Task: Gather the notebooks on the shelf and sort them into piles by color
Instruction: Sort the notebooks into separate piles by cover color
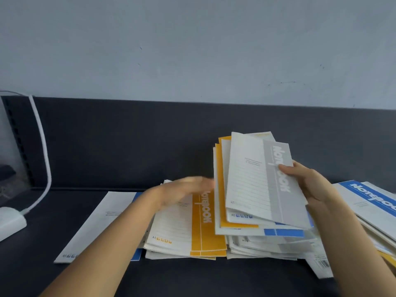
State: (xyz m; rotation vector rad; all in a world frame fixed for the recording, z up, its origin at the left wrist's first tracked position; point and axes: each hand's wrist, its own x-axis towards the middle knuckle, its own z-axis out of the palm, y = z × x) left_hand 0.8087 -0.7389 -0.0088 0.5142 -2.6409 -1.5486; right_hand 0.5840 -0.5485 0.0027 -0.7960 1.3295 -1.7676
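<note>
My right hand (308,181) grips a fanned bunch of notebooks raised above the dark shelf (192,279). A grey-striped notebook (257,181) is on top, with yellow (220,179) and blue-striped ones behind it. My left hand (188,189) is blurred, fingers straight, hovering over a pile topped by a yellow-striped notebook (192,228). A blue-striped notebook (100,224) lies flat to the left, partly under my left forearm. More white notebooks (267,247) lie under the held bunch.
Another pile topped by a blue-striped notebook (370,200) lies at the right edge. A white cable (42,146) and a white base (10,221) stand at the far left. A dark back panel (128,142) closes the shelf behind.
</note>
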